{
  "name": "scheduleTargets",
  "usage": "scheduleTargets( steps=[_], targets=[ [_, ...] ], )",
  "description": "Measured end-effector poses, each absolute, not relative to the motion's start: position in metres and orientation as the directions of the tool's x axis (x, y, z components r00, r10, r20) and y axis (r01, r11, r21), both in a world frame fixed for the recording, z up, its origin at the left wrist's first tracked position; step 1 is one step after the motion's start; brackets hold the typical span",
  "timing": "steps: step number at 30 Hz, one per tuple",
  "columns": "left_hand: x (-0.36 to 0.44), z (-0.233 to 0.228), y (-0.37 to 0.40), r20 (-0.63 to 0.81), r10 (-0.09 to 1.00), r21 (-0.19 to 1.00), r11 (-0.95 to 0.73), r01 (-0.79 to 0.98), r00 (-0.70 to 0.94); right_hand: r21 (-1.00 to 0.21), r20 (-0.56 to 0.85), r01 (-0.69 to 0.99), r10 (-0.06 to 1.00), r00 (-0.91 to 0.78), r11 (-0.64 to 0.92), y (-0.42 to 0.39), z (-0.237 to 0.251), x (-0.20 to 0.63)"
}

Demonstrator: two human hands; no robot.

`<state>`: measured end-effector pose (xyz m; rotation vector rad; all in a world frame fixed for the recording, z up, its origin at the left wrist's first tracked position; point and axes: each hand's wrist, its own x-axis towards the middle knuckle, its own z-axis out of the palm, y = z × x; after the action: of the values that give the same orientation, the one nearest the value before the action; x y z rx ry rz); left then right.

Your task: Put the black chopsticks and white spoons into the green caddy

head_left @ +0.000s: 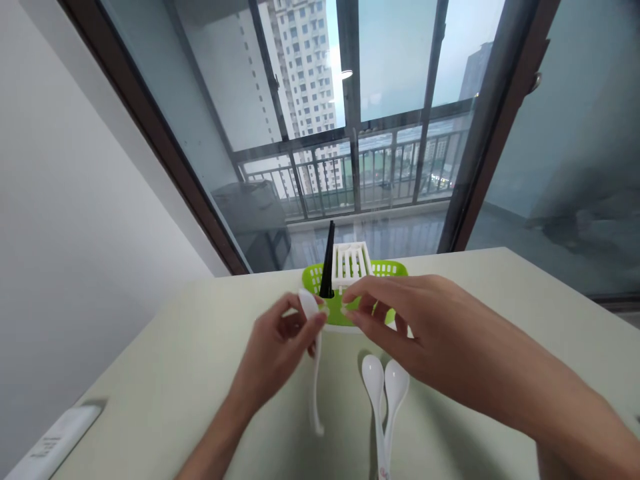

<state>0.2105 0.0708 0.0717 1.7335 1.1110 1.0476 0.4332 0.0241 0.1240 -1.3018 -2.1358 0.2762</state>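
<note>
A white spoon point(317, 380) is pinched in my left hand point(283, 340), its bowl up and its handle hanging down. My right hand point(410, 320) is a little to the right, thumb and fingers apart, with no object visible between them. Just beyond both hands stands a green basket point(336, 311) with perforated sides. Black chopsticks point(328, 260) lean up out of it, beside a white slotted turner point(352, 262). Two more white spoons point(373, 377) lie side by side on the table below my right hand, handles toward me.
The pale table point(210, 373) reaches to a glass sliding door point(400, 60) with a balcony behind it. At the left front corner lies a white power strip or similar long box point(60, 440). A white wall point(90, 220) rises on the left.
</note>
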Motion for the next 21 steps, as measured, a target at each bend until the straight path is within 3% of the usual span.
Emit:
scheduleTargets(
  steps=[4, 7, 10, 15, 21],
  targets=[
    [0.211, 0.091, 0.1, 0.53, 0.848, 0.836, -0.523, 0.167, 0.002, -0.446, 0.388, 0.757, 0.866, -0.316, 0.477, 0.023, 0.124, 0.435],
    [0.218, 0.095, 0.122, 0.657, 0.75, 0.746, -0.631, 0.211, -0.081, -0.434, 0.403, 0.758, 0.858, -0.319, 0.486, 0.021, 0.124, 0.434],
    [0.224, 0.086, 0.14, 0.716, 0.693, 0.683, -0.667, 0.298, -0.089, -0.427, 0.42, 0.745, 0.842, -0.339, 0.513, 0.017, 0.126, 0.432],
    [0.229, 0.051, 0.152, 0.723, 0.685, 0.639, -0.616, 0.46, -0.088, -0.44, 0.446, 0.728, 0.832, -0.331, 0.525, 0.01, 0.127, 0.431],
    [0.227, 0.021, 0.148, 0.797, 0.603, 0.395, -0.57, 0.72, 0.041, -0.465, 0.432, 0.716, 0.839, -0.33, 0.521, 0.011, 0.127, 0.43]
  ],
)
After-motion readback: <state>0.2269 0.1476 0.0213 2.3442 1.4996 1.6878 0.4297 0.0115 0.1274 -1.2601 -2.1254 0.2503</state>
